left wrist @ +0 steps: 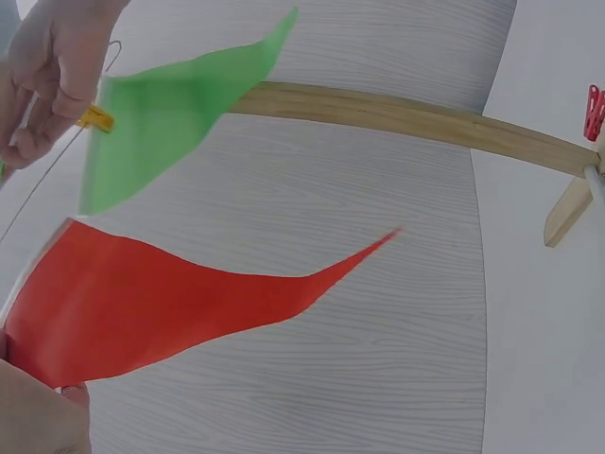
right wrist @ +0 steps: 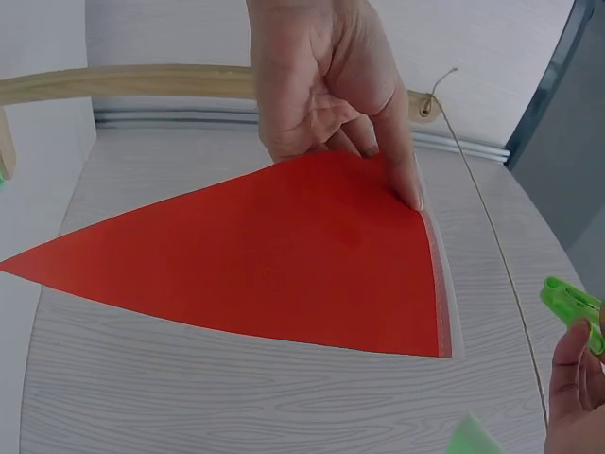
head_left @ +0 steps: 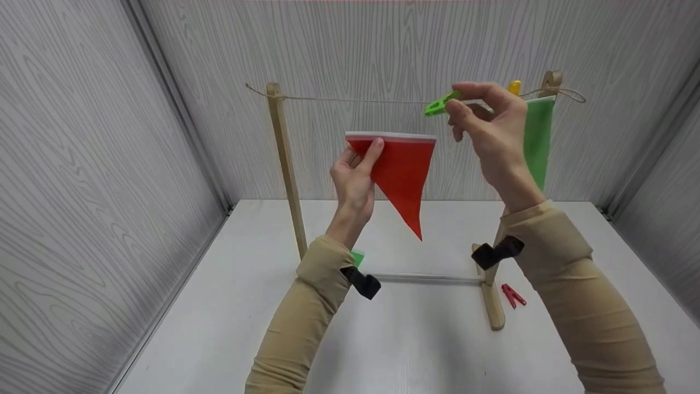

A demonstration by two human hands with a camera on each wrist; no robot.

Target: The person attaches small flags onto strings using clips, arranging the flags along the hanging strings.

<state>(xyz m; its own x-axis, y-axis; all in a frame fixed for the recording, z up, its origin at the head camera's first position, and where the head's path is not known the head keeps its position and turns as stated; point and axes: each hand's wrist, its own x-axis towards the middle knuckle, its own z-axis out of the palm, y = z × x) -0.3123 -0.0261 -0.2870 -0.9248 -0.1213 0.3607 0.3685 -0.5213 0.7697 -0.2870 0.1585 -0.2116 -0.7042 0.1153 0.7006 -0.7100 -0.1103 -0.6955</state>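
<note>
Left hand (head_left: 354, 178) pinched the red flag (head_left: 402, 175) near its top left corner, thumb in front, fingers behind; the flag hung point down, held just below the string (head_left: 355, 100), not touching it. White hem ran along the flag's top edge. Right wrist view showed the same grip, thumb (right wrist: 402, 161) lying along the flag's hem end.

Right hand (head_left: 492, 131) pinched a green clothespin (head_left: 440, 104) between thumb and fingers, up at string level, right of the red flag. Whether the pin's jaws were parted could not be told.

The string ran between two wooden posts, left post (head_left: 284, 169) and right post (head_left: 551, 82), on a stand with a white crossbar (head_left: 432, 279) at the base. A green flag (head_left: 538, 139) hung at the right end, fastened by a yellow clothespin (head_left: 514, 86), just behind the right hand.

A red clothespin (head_left: 513, 295) lay on the white table (head_left: 415, 345) beside the stand's right foot. Something small and green (head_left: 357, 257) showed behind the left wrist, mostly hidden.
</note>
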